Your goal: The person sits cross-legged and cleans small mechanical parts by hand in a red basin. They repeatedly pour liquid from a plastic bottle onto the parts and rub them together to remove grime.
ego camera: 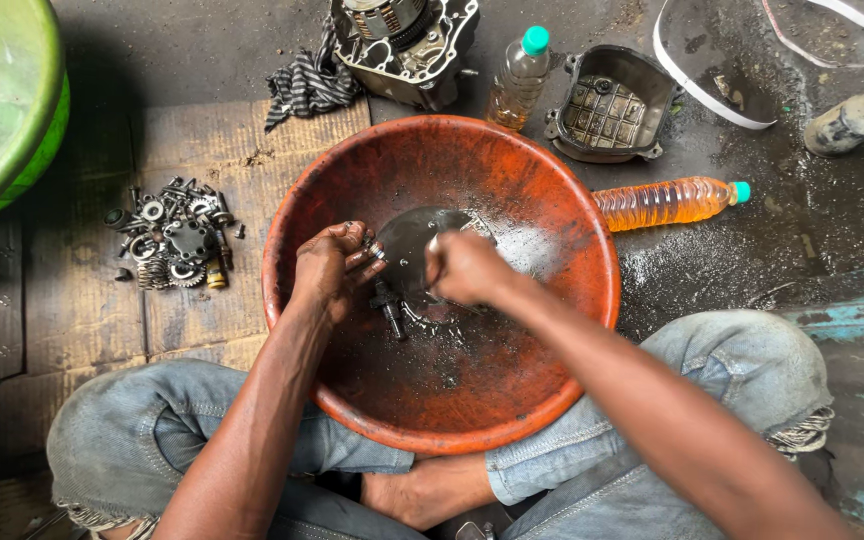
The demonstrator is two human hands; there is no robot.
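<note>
Nearest, crossed legs in torn jeans [712, 380], cut off by the bottom edge. Above, orange basin [512, 400] on the floor. At its centre, left hand [332, 268], fingers clamped on a small dark shaft part [389, 308], end dipped in murky liquid. Right hand [467, 268] curled shut; contents hidden. Farther: pile of gears [174, 240] on cardboard, lying bottle [667, 200], engine casing [407, 45] cut off by the top edge.

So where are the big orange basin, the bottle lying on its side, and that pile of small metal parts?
Orange basin [552, 190]: head view, on its bare inner wall, upper right.
Lying bottle [662, 202]: head view, on its amber-filled body.
Pile of metal parts [177, 245]: head view, on the middle of the heap.
</note>
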